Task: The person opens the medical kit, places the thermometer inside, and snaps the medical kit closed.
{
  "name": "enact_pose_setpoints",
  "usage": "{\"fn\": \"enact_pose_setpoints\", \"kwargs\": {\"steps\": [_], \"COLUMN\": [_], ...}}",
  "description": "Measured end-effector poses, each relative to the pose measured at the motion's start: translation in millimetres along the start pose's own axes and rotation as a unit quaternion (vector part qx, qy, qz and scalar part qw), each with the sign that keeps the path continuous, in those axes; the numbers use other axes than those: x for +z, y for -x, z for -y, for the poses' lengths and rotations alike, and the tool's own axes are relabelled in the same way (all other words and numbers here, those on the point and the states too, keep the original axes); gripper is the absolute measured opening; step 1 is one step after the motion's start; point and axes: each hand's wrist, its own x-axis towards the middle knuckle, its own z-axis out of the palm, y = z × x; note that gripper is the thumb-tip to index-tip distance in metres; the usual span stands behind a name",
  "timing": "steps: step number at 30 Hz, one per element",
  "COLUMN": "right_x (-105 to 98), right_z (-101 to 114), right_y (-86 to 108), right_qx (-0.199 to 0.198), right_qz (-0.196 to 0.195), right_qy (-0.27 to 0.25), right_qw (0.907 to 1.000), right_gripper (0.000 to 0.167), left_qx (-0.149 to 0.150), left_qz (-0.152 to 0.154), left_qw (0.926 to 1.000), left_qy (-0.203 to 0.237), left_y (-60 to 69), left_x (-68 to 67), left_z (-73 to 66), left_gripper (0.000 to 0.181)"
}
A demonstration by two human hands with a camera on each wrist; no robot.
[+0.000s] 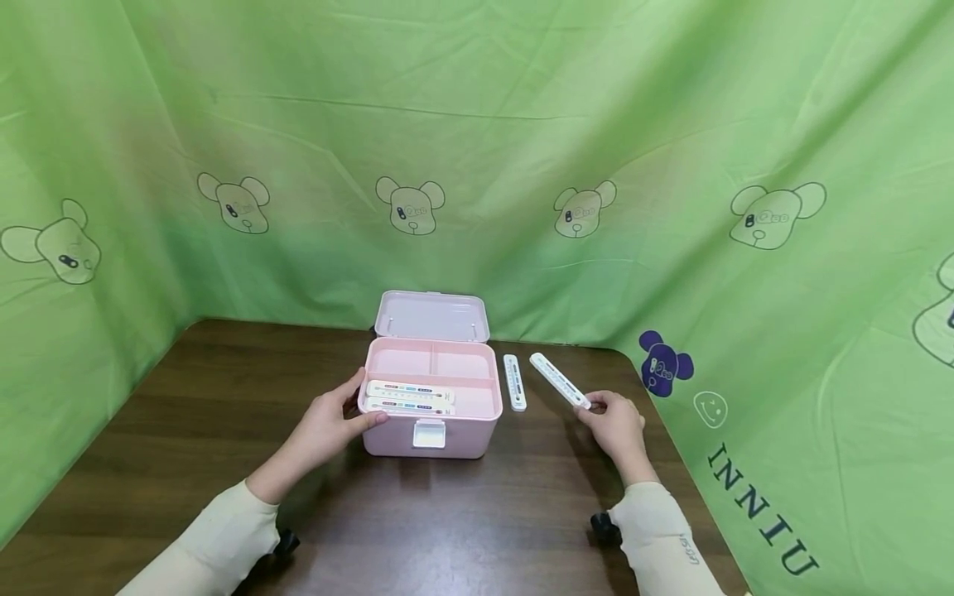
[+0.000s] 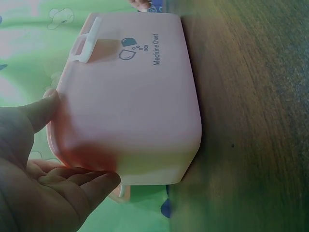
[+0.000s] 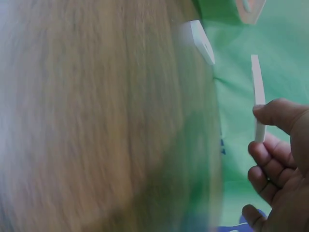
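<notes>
A pink medicine chest (image 1: 432,439) stands with its lid raised; "Medicine Chest" is printed on its front. My left hand (image 1: 328,424) grips its left front corner, thumb at the front rim, fingers against the side wall (image 2: 159,166). Two flat white thermometers (image 1: 410,393) with printed scales lie in the chest's front compartment. To the right, my right hand (image 1: 614,420) pinches one end of another white thermometer (image 1: 559,379) between thumb and fingers. The right wrist view shows this thermometer (image 3: 259,87) edge-on, off the table. One more thermometer (image 1: 514,382) lies on the table just right of the chest.
The open lid (image 1: 432,316) leans back toward the green curtain (image 1: 477,124), which hangs behind and beside the table. Two smaller compartments (image 1: 398,358) line the chest's rear. The dark wooden table (image 1: 417,530) extends in front.
</notes>
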Motion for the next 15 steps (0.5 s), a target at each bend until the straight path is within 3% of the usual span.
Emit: {"fn": "enact_pose_setpoints", "kwargs": {"steps": [7, 15], "right_x": [-16.0, -39.5], "right_z": [1.8, 23.2], "right_y": [-0.8, 0.9], "right_qx": [-0.070, -0.120], "right_qz": [-0.023, -0.016], "right_qy": [-0.006, -0.045], "right_qw": [0.9973, 0.9917], "right_gripper": [0.029, 0.027], "left_qx": [0.002, 0.001], "left_qz": [0.001, -0.002], "left_qw": [1.0000, 1.0000], "left_qy": [0.001, -0.006], "left_y": [0.4, 0.1], "left_x": [0.6, 0.2], "left_z": [-0.8, -0.4], "left_gripper": [0.098, 0.098]}}
